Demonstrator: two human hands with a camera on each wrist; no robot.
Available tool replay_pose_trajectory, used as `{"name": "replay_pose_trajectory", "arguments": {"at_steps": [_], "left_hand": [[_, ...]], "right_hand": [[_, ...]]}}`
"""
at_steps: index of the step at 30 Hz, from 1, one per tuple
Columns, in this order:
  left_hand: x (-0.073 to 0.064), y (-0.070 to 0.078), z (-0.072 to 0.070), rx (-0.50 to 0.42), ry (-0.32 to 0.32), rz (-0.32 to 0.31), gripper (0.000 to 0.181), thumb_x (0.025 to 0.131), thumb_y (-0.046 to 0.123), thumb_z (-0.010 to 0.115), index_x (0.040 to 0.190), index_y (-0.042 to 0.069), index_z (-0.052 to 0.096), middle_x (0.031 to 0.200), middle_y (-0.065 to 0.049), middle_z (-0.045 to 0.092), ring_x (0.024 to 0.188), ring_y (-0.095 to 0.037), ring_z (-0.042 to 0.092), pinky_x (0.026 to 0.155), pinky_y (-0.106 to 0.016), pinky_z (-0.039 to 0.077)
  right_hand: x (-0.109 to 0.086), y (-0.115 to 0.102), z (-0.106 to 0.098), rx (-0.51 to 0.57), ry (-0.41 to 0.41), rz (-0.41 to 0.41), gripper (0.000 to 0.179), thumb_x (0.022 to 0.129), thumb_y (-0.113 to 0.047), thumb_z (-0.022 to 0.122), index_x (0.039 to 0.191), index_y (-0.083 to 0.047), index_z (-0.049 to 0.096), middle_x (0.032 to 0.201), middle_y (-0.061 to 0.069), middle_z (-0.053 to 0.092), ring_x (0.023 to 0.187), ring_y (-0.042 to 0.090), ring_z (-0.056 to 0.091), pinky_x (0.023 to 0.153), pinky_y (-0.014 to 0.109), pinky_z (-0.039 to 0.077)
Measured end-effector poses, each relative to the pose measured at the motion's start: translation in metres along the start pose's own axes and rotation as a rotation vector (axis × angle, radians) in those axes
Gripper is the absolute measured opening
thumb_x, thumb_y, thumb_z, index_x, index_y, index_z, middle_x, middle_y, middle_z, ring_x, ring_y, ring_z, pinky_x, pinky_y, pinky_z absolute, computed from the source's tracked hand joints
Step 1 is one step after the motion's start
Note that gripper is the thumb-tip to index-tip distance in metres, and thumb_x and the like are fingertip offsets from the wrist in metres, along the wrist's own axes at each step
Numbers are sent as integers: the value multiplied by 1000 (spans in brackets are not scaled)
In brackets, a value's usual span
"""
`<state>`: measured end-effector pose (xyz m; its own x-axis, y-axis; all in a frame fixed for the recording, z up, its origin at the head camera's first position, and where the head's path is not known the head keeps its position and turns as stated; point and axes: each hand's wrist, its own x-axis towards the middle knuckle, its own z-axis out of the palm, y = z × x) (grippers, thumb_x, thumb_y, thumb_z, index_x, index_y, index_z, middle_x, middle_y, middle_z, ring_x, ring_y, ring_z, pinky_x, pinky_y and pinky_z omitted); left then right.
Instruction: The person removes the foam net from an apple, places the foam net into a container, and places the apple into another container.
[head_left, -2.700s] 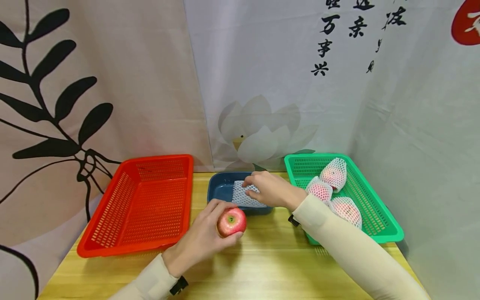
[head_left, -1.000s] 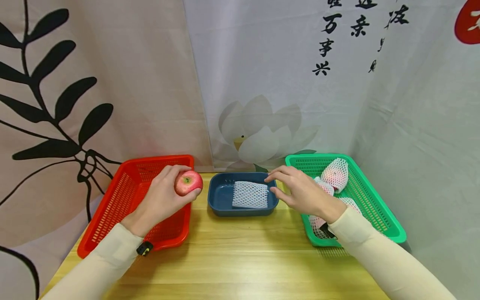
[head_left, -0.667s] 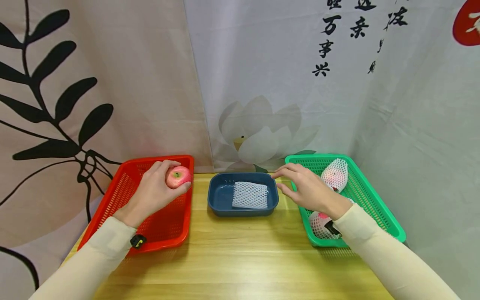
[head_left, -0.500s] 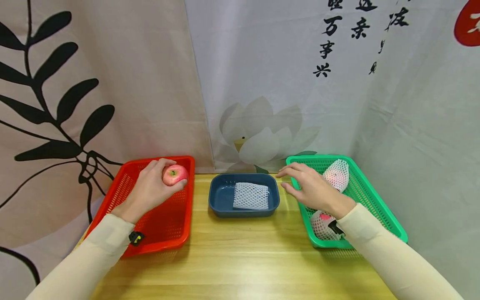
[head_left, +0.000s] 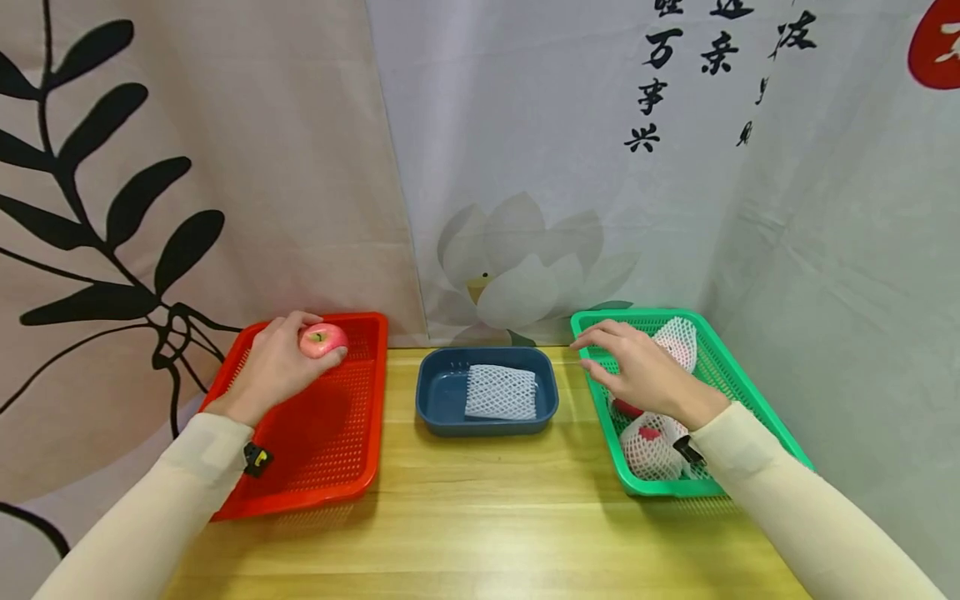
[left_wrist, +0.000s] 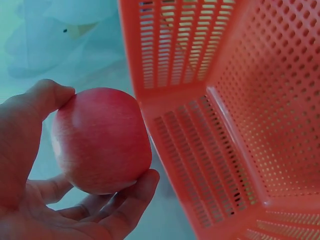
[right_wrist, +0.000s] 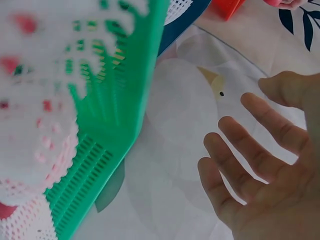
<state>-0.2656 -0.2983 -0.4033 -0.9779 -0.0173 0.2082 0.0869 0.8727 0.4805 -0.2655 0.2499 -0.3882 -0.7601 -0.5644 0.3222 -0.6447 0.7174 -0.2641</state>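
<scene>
My left hand [head_left: 273,367] grips a bare red apple [head_left: 323,340] over the red basket [head_left: 322,496]; thumb and fingers curl round its sides. In the left wrist view the apple [left_wrist: 102,140] overlaps the basket's rim [left_wrist: 145,107]. Nothing is in my right hand [head_left: 648,371], whose fingers are spread above the near left part of the green basket [head_left: 633,487]. Several apples in white foam nets lie in that basket, one netted apple [head_left: 651,450] by its near left corner and another [head_left: 678,340] further back; my hand and sleeve partly hide them.
Between the baskets stands a dark blue tray [head_left: 442,427] with a flat white foam net [head_left: 501,392] in it. All stand on a wooden table [head_left: 480,517], with a printed cloth [head_left: 525,167] hanging behind and at the sides.
My left hand has carried the apple from in front of the blue tray leftward to above the red basket. My right hand has left the foam net in the tray and moved right, over the green basket.
</scene>
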Motion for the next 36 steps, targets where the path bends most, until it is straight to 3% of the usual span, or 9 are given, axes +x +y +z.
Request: {"name": "replay_pose_trajectory", "arguments": {"at_steps": [8,17,26,36], "left_hand": [[13,-11,1,15,-29,-58,78,103,42,88,157,-3,52,142,-33,62,117,-47,66,95,-59,69],[25,-31,7,19,-60,-132,82,104,43,85,160,-5,48,146,-35,59,120,-49,63,97,-60,67],[31,-57,12,50,-113,-143,87,104,42,84,160,-13,44,140,-38,58,118,-51,59,98,-62,62],[35,-75,19,66,-167,-167,86,104,41,84,156,-17,47,140,-40,59,119,-53,58,103,-65,59]], "right_hand": [[-4,15,-6,-9,-10,42,26,114,-17,77,139,-12,81,149,15,76,143,43,71,118,67,60],[-11,32,-8,-5,-16,72,26,113,-15,77,139,-12,81,149,17,76,143,45,70,120,70,57],[-16,46,-11,-2,-24,107,26,114,-17,75,139,-10,81,149,18,76,143,46,69,118,72,57],[-26,60,-16,-2,-52,167,28,115,-18,76,142,-9,79,153,21,73,147,50,65,122,76,52]]}}
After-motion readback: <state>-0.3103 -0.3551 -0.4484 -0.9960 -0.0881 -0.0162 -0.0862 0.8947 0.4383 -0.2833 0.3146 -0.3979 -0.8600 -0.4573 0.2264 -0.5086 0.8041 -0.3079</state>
